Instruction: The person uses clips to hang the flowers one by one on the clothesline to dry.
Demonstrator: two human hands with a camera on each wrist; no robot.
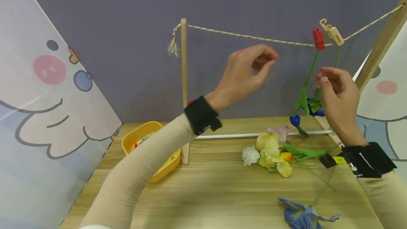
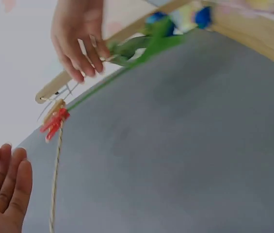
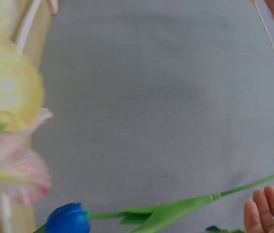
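The rope looks rough and twisted. The table is smooth wood. The red peg and the yellow tub at 9 o'clock look like shiny plastic.

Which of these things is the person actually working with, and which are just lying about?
In use:
rope
red peg
beige peg
hanging blue flower
left hand, holding nothing
right hand, at the hanging stems

Lying about:
yellow tray
flower bunch
loose blue flower

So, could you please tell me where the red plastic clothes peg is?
In the head view, the red plastic clothes peg is clipped on the braided rope, upper right, beside a beige peg.
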